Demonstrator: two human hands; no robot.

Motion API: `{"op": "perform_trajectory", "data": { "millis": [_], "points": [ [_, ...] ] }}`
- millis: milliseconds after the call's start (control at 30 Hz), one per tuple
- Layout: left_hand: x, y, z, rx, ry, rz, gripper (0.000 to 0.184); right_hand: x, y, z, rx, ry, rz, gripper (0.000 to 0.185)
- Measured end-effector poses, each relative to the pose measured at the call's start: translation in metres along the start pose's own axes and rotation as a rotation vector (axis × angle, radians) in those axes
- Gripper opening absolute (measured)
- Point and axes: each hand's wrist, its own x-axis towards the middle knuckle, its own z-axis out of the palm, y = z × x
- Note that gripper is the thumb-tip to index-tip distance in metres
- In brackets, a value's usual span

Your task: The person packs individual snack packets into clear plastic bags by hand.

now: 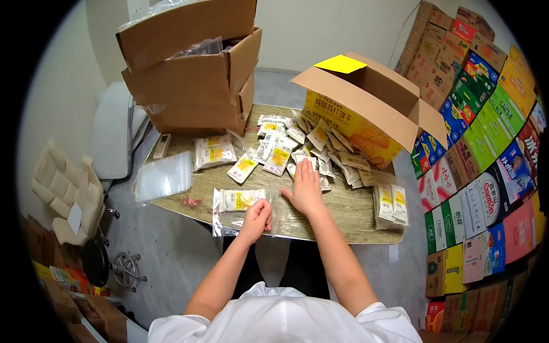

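My left hand (257,220) is closed on the edge of a clear plastic bag (275,212) near the front of the table. Inside that bag lies a white and yellow snack packet (241,200). My right hand (304,191) is open, fingers stretched forward, its tips at the near side of a heap of similar packets (278,154). No packet shows in its grasp. To the left of the heap lies a filled clear bag (215,152), and another filled bag (391,204) rests at the right front corner.
A stack of flat clear bags (166,176) lies at the table's left end. Large brown cartons (189,86) stand at the back left. An open yellow and brown carton (354,117) is at the back right. Stacked boxes (480,166) line the right; an office chair (68,191) stands left.
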Motion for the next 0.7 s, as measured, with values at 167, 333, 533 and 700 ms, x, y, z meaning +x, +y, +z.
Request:
{"op": "perform_trajectory", "data": {
  "millis": [167, 333, 533, 700],
  "points": [
    [-0.001, -0.002, -0.002, -0.002, -0.011, 0.022, 0.019, -0.002, 0.002, 0.010, -0.028, -0.029, 0.001, 0.089],
    [-0.001, -0.003, -0.003, -0.013, -0.003, 0.035, 0.020, -0.022, 0.006, -0.012, 0.252, -0.019, 0.133, 0.065],
    [-0.001, -0.007, -0.005, 0.006, -0.021, 0.040, 0.019, -0.069, 0.017, -0.033, 0.352, 0.188, 0.266, 0.019],
    [-0.002, -0.003, -0.002, 0.012, -0.001, 0.024, 0.019, -0.086, 0.034, -0.049, 0.351, 0.304, 0.320, 0.013]
  ]
}}
